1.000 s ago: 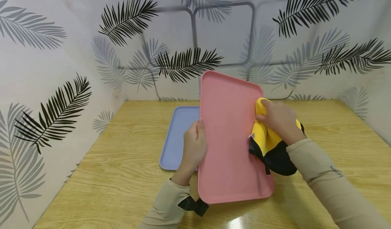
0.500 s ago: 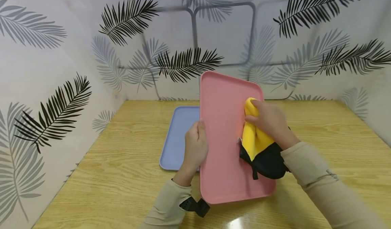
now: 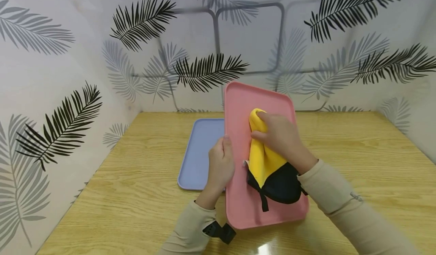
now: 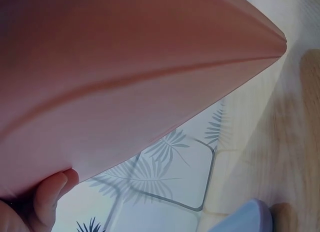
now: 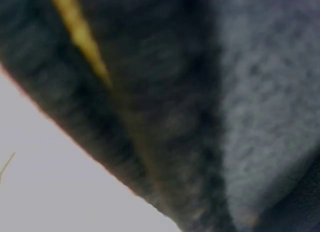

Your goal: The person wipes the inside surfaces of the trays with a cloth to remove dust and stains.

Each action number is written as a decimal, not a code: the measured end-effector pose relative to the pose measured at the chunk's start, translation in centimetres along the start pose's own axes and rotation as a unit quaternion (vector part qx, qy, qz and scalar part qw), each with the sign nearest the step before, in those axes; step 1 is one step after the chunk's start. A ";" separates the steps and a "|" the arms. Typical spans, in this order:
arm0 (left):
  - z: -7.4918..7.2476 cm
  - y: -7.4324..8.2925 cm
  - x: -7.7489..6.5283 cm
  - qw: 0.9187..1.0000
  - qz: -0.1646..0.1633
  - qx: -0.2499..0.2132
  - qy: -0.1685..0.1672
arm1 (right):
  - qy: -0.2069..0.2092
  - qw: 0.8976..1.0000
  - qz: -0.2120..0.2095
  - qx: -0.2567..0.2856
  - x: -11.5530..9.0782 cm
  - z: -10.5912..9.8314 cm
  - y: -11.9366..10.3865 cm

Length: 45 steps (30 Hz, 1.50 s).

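My left hand (image 3: pixel 220 167) grips the left long edge of a pink tray (image 3: pixel 238 206), thumb on the rim, and holds it up tilted above the table. In the left wrist view the tray's underside (image 4: pixel 130 52) fills the top, with fingertips (image 4: pixel 50 192) at its edge. A yellow and black cloth (image 3: pixel 260 162) is bunched in my right hand (image 3: pixel 279 136), which holds it against the tray's inner face. The cloth's dark lower part hangs down over the tray. Close-up dark fabric (image 5: pixel 160 117) covers most of the right wrist view, and the fingers there are hidden.
A blue tray (image 3: pixel 201 154) lies flat on the wooden table (image 3: pixel 146 164), partly behind the left hand and the pink tray. A leaf-patterned wall covering (image 3: pixel 204 31) rises behind the table's far edge and along the left side.
My right hand has moved the cloth leftward across the pink tray, from its right edge to near its middle. The left hand and the tray have shifted only slightly right and down.
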<state>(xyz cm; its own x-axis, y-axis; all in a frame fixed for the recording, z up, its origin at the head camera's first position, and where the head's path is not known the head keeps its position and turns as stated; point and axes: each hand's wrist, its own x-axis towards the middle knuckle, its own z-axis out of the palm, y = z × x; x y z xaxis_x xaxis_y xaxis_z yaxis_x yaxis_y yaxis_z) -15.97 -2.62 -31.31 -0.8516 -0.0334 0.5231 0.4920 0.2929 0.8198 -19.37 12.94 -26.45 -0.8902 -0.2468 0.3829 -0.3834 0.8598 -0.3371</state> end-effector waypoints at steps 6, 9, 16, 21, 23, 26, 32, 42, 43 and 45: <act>0.2 0.0 -0.2 1.000 -0.011 -0.009 -0.012 | 0.013 0.999 -0.026 0.013 -0.3 0.0 -1.7; 0.4 0.1 -0.3 1.000 -0.024 -0.011 -0.015 | 0.022 0.998 -0.049 0.020 -0.4 0.1 -2.7; 0.7 0.1 -0.4 0.998 -0.056 -0.020 -0.031 | 0.021 0.996 -0.088 0.027 -0.6 0.2 -3.8; 0.8 0.0 -0.5 0.997 -0.062 -0.018 -0.033 | 0.015 0.996 -0.086 0.034 -0.7 0.3 -3.7; 0.8 -0.1 -0.6 0.998 -0.058 -0.018 -0.030 | 0.014 0.996 -0.085 0.038 -0.7 0.3 -3.7; 0.8 -0.2 -0.6 0.999 -0.040 -0.020 -0.020 | 0.018 0.996 -0.080 0.034 -0.8 0.2 -3.7; 0.8 -0.1 -0.6 1.000 -0.016 -0.024 -0.011 | 0.027 0.998 -0.062 -0.008 -0.9 -0.1 -3.6; 0.4 -0.1 -0.2 0.999 0.023 0.019 0.028 | 0.021 0.998 -0.033 -0.041 -1.0 -0.2 -1.1; 0.3 -0.1 -0.1 0.999 0.024 0.020 0.031 | 0.025 0.998 -0.032 -0.047 -1.0 -0.2 -0.8; 0.2 -0.1 0.0 0.999 0.023 0.021 0.036 | 0.032 0.997 -0.030 -0.057 -0.9 -0.2 -0.1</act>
<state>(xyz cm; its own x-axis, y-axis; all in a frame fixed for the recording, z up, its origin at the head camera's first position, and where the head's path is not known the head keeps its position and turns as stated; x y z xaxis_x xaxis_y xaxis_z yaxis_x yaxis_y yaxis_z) -16.01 -2.45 -31.42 -0.8122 -0.0870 0.5768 0.5214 0.3352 0.7847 -18.44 13.16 -26.60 -0.8477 -0.2727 0.4549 -0.4015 0.8904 -0.2144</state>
